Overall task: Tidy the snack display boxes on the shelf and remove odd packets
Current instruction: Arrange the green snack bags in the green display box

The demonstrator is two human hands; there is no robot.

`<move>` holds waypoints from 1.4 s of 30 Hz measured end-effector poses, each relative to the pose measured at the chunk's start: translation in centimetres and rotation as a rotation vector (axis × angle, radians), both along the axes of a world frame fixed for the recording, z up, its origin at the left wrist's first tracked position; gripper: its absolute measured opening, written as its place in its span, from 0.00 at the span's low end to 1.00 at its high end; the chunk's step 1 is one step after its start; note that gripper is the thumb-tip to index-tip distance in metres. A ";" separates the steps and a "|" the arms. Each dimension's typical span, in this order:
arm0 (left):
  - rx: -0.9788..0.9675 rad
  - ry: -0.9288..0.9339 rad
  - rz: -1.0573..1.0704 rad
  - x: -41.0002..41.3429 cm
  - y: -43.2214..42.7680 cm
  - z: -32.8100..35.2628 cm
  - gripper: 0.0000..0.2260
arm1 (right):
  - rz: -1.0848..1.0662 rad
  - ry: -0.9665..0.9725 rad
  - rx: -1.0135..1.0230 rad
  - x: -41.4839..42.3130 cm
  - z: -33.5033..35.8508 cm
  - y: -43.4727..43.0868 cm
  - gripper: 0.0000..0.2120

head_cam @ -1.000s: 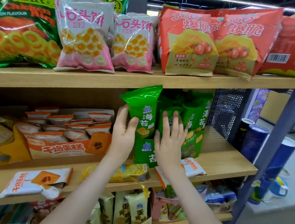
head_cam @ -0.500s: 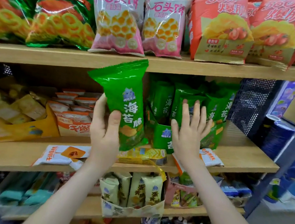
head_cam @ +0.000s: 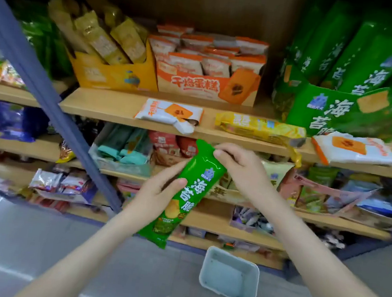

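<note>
Lowered below the wooden shelf edge (head_cam: 125, 118), long green foil packet (head_cam: 186, 193): left hand (head_cam: 158, 193) grips mid-body, right hand (head_cam: 239, 170) pinches top.

Three display boxes stood there: one yellow box (head_cam: 115, 78), one orange box (head_cam: 197, 86), one green box (head_cam: 326, 109). Three loose packets lay nearby: two white packets (head_cam: 169, 113) (head_cam: 353, 151), one yellow packet (head_cam: 258, 128). Two hands (head_cam: 158, 193) (head_cam: 241, 170) held one green packet (head_cam: 195, 187).

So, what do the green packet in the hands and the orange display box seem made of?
Green packet: likely glossy plastic film; bright glare and a sealed flat end. Orange display box: probably matte printed cardboard; stiff straight cut edges.
</note>
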State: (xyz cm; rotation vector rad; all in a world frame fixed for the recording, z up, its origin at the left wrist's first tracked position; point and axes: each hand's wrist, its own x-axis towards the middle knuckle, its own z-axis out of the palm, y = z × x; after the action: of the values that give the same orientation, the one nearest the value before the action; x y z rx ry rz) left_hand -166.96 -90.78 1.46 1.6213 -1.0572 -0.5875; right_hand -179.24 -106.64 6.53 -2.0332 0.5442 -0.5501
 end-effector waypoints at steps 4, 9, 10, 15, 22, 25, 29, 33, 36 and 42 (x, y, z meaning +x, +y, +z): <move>0.145 -0.021 0.015 0.7 3.1 -2.8 0.19 | -0.033 0.091 0.125 1.5 -3.5 1.9 0.13; 0.256 0.001 0.016 0.5 4.7 -4.3 0.18 | -0.115 0.189 0.176 3.4 -6.7 3.4 0.09; 0.296 -0.012 0.031 0.3 4.8 -4.5 0.17 | -0.123 0.208 0.178 3.6 -7.1 3.4 0.08; 0.499 -0.107 0.021 -0.1 4.6 -4.8 0.26 | -0.132 0.232 0.263 3.9 -8.4 3.3 0.07; 0.390 0.442 0.355 1.5 3.0 -7.2 0.24 | 0.198 0.262 0.578 2.8 -10.8 3.8 0.29; 0.272 0.758 0.524 2.1 2.7 -7.4 0.16 | 0.435 0.507 0.632 1.9 -12.1 4.7 0.40; 0.232 0.932 0.725 3.5 3.1 -7.7 0.16 | 0.513 0.570 0.767 0.9 -13.2 4.7 0.25; 0.178 1.023 0.805 4.5 3.8 -8.1 0.15 | 0.357 0.398 0.847 0.9 -14.7 4.5 0.18; 0.148 1.057 0.801 4.6 3.8 -8.3 0.13 | 0.355 0.354 0.815 1.0 -15.1 4.3 0.14; 0.129 1.061 0.784 4.3 3.2 -8.0 0.17 | 0.299 0.327 0.791 0.6 -14.8 3.9 0.15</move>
State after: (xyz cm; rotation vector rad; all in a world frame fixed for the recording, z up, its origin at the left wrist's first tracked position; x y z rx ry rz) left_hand -162.64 -87.56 -6.50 1.3609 0.3899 -0.8109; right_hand -178.66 -102.77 -8.26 -1.3953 0.5244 0.1785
